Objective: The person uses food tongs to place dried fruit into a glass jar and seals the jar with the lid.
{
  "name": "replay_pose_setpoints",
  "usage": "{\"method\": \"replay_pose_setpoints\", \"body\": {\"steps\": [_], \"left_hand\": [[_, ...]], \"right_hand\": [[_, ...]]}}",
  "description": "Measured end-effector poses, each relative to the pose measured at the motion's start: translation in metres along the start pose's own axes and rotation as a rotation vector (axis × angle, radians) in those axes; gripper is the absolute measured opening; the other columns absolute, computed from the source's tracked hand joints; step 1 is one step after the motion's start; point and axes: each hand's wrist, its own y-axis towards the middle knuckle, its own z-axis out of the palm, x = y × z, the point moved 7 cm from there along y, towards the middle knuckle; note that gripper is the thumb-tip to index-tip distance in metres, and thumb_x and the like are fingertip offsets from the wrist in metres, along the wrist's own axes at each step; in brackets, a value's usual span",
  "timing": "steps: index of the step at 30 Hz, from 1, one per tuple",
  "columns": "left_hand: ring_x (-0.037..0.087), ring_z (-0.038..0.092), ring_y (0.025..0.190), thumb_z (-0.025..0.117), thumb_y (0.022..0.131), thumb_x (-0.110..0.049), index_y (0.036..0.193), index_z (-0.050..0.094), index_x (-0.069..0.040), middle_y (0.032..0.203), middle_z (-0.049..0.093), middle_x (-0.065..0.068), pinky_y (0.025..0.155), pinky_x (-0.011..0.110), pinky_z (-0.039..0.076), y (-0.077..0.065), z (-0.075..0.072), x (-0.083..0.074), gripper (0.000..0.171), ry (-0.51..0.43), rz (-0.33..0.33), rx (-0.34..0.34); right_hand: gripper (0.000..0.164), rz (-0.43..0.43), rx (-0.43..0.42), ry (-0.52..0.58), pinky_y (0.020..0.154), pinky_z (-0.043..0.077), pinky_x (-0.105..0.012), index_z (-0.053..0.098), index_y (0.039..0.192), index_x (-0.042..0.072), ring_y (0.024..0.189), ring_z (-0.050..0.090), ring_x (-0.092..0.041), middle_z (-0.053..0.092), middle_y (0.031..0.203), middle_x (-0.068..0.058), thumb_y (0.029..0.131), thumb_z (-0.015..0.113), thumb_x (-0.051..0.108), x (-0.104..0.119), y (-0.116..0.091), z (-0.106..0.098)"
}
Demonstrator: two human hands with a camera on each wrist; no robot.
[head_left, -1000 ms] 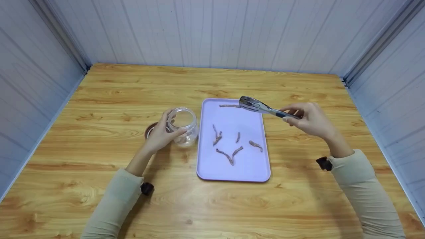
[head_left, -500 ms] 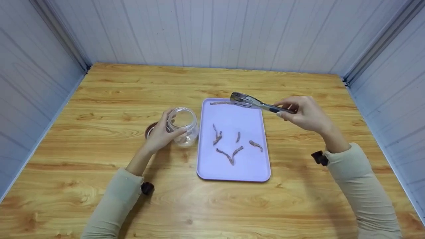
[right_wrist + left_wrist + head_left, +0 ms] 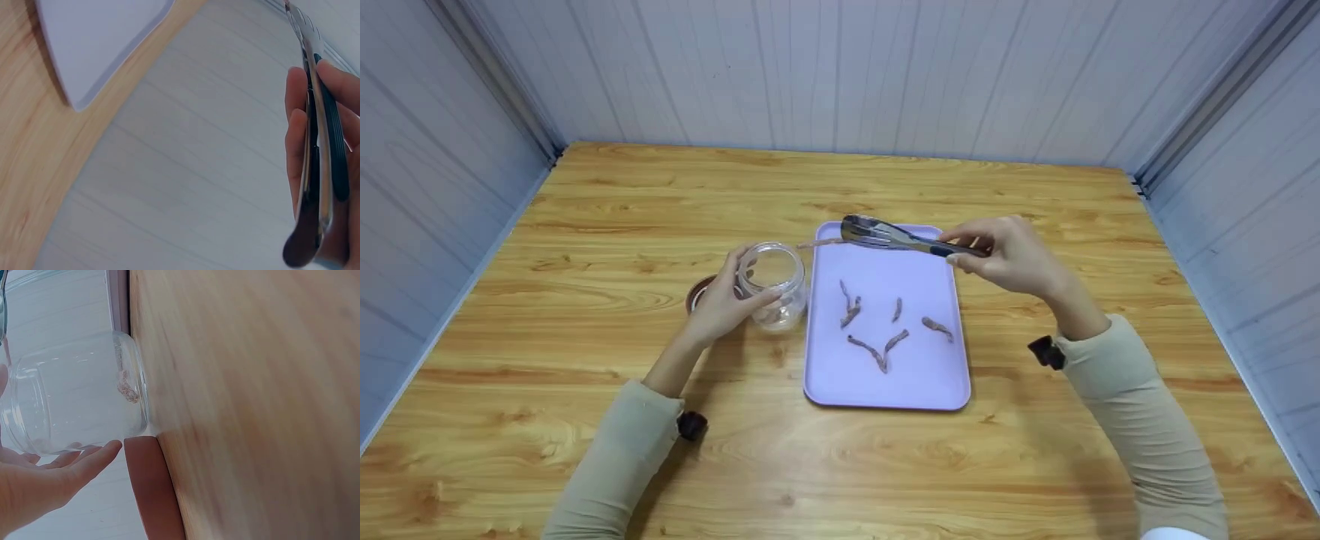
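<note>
My left hand (image 3: pixel 726 309) grips a clear jar (image 3: pixel 781 309), which stands upright and uncovered beside the lilac tray (image 3: pixel 919 382). In my right hand (image 3: pixel 1011 256) are metal tongs (image 3: pixel 881 234) with dark handle grips, held over the tray's far end. Their tips pinch a thin brown twisted strip (image 3: pixel 819 243), its free end reaching left close to the jar's mouth. Several similar dried strips (image 3: pixel 874 352) lie on the tray. Through the jar wall in the left wrist view, a brown piece (image 3: pixel 128 387) shows near the base; whether it is inside I cannot tell.
A brown lid (image 3: pixel 697 291) lies on the wooden table (image 3: pixel 765 465) left of the jar, partly behind my left hand. It sits close to the jar's base in the left wrist view. Pale panel walls (image 3: pixel 840 75) border the table at the back and sides.
My right hand has moved left with the tongs and the strip, from the tray's far right corner toward the jar. The left hand and the jar have stayed in place.
</note>
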Motion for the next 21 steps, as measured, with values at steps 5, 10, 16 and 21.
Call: {"method": "replay_pose_setpoints", "body": {"steps": [5,10,16,21], "left_hand": [[0.032,0.029,0.122,0.068,0.076,-0.035,0.137,0.021,-0.009,0.132,0.032,0.022,0.098,0.041,0.026,0.006,0.001,0.016,0.082,0.004,0.007,-0.008],[0.032,0.03,0.121,0.069,0.075,-0.036,0.137,0.022,-0.008,0.131,0.034,0.021,0.099,0.039,0.024,0.006,0.0,0.016,0.082,0.014,0.016,-0.025],[0.029,0.032,0.12,0.07,0.074,-0.035,0.137,0.023,-0.008,0.132,0.035,0.018,0.099,0.038,0.023,0.006,-0.001,0.015,0.082,0.035,0.01,-0.037],[0.028,0.032,0.121,0.07,0.074,-0.037,0.136,0.023,-0.009,0.132,0.035,0.018,0.099,0.038,0.023,0.006,-0.001,0.016,0.083,0.033,-0.003,-0.039]], "right_hand": [[0.019,-0.02,0.007,-0.004,0.048,0.046,-0.024,0.066,0.1,0.006,0.057,0.057,-0.011,0.063,0.074,0.0,0.081,0.064,0.01,0.007,0.008,0.011],[0.021,-0.011,0.058,0.025,0.047,0.045,-0.025,0.066,0.102,0.006,0.056,0.056,-0.01,0.062,0.074,0.001,0.082,0.064,0.01,0.013,0.017,0.023],[0.021,-0.027,0.074,0.026,0.047,0.043,-0.025,0.066,0.102,0.007,0.057,0.056,-0.01,0.063,0.076,0.0,0.08,0.064,0.008,0.02,0.025,0.034],[0.022,-0.038,0.077,-0.015,0.049,0.043,-0.026,0.066,0.102,0.009,0.06,0.056,-0.008,0.064,0.079,0.001,0.08,0.065,0.011,0.023,0.03,0.041]]}}
